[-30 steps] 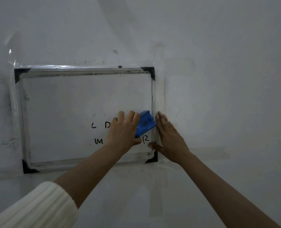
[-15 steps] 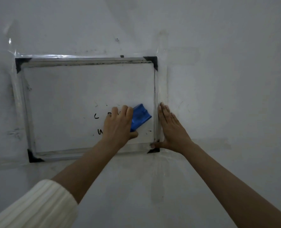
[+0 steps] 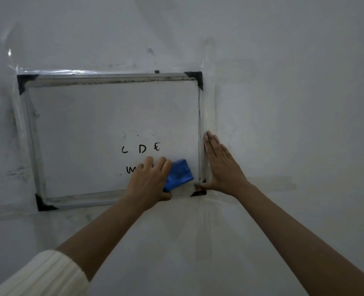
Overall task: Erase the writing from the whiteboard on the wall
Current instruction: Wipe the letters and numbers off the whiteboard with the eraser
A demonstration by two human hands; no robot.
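A small whiteboard (image 3: 91, 124) with a grey frame and black corners is taped to the wall. Black letters "C D E" (image 3: 141, 148) stand in its lower middle, and a partly hidden "W" (image 3: 129, 169) sits below them. My left hand (image 3: 150, 182) presses a blue eraser (image 3: 179, 175) against the board's lower right area, covering part of the lower line of writing. My right hand (image 3: 221, 165) lies flat, fingers together, on the wall and tape just outside the board's right frame edge, thumb at the bottom right corner.
Clear tape (image 3: 206, 116) runs around the board's edges onto the pale wall (image 3: 283, 103). A small screw or mark (image 3: 150, 49) sits on the wall above the board. My white sleeve (image 3: 42, 274) shows at the lower left.
My left hand has slid the eraser down toward the bottom right corner, uncovering "D E". Writing at the lower right is gone. My right hand stays at the frame.
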